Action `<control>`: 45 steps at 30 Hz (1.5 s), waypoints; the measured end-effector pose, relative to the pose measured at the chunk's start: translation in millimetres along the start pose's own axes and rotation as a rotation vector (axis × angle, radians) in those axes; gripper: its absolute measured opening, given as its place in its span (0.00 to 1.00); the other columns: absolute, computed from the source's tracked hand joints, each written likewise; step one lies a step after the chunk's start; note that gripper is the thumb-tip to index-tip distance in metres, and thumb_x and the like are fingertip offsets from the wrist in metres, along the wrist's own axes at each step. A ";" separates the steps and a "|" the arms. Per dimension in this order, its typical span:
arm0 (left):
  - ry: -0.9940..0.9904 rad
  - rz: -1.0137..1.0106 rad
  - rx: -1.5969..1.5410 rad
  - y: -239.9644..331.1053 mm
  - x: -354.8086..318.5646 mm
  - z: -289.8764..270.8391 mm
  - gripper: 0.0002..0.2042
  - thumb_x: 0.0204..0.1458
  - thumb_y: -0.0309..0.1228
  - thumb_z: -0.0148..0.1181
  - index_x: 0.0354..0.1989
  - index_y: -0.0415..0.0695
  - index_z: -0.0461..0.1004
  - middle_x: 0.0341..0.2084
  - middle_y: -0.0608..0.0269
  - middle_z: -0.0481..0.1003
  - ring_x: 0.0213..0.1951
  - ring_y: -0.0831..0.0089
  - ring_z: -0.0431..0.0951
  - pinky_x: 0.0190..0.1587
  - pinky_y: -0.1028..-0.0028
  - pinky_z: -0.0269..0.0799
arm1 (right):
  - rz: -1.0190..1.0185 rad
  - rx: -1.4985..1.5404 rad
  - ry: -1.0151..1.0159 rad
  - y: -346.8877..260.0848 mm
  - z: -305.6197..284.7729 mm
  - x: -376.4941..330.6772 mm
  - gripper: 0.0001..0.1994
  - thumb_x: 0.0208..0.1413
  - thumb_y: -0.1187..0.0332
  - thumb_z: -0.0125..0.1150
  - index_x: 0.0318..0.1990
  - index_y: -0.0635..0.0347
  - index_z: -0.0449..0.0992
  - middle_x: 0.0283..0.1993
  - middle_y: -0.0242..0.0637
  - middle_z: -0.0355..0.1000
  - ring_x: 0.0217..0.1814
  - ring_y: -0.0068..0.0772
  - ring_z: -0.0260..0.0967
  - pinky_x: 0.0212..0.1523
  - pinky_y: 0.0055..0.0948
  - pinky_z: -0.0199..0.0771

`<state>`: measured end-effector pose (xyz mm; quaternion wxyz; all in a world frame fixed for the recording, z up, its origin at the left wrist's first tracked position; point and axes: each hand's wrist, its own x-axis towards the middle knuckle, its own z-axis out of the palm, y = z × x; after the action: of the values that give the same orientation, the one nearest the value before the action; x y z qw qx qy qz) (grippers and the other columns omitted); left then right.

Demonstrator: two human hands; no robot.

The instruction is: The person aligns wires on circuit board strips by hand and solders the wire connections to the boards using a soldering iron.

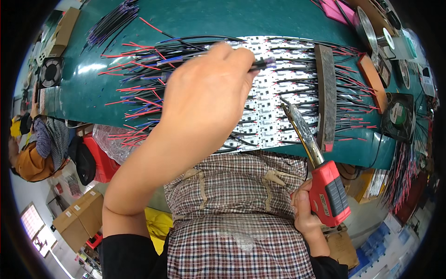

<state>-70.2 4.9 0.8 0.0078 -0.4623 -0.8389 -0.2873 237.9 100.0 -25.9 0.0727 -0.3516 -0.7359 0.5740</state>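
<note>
A sheet of small white circuit boards point(265, 100) lies on the green table, with rows of black cables point(144, 97) ending in red and blue leads on both sides. Above the sheet, my left hand point(204, 88) is closed in a pinch on a short bundle of black cable with purplish ends point(264, 64). The hand hides part of the boards and the cables beneath it. My right hand point(304, 209) grips a red and black soldering iron point(331, 193) near the table's front edge. Its metal tip points up over the right part of the boards.
A dark flat bar point(326, 93) rests across the right-hand cables, beside an orange block point(370, 83). A loose cable bundle point(111, 23) lies at the far left. Fans stand at the left point(50, 72) and right point(398, 116). Another person point(37, 156) is at the left.
</note>
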 end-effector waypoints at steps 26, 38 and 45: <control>-0.087 -0.033 -0.006 6.5 -28.3 22.4 0.08 0.44 0.28 0.69 0.26 0.40 0.74 0.18 0.58 0.74 0.22 0.60 0.77 0.26 0.63 0.70 | -0.130 -0.250 -0.053 -7.8 12.0 9.6 0.09 0.50 0.75 0.69 0.39 0.66 0.79 0.34 0.42 0.75 0.29 0.41 0.74 0.31 0.33 0.74; -0.153 0.002 0.061 8.8 -23.9 21.3 0.08 0.43 0.27 0.68 0.25 0.40 0.72 0.20 0.55 0.74 0.25 0.54 0.77 0.30 0.59 0.72 | -0.279 -0.331 -0.065 -14.8 12.3 18.3 0.10 0.50 0.75 0.69 0.39 0.66 0.79 0.36 0.45 0.75 0.30 0.42 0.76 0.31 0.32 0.76; -0.175 0.002 0.082 7.6 -21.2 22.2 0.07 0.44 0.27 0.68 0.26 0.40 0.74 0.21 0.54 0.75 0.26 0.54 0.78 0.30 0.60 0.73 | -0.303 -0.382 -0.005 -4.4 8.7 3.9 0.12 0.48 0.75 0.70 0.41 0.67 0.80 0.41 0.47 0.77 0.35 0.43 0.79 0.37 0.32 0.80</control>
<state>-46.6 2.5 -20.0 -0.0465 -0.4858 -0.8468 -0.2113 228.6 95.1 -26.0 0.0883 -0.2431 -0.8757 0.4077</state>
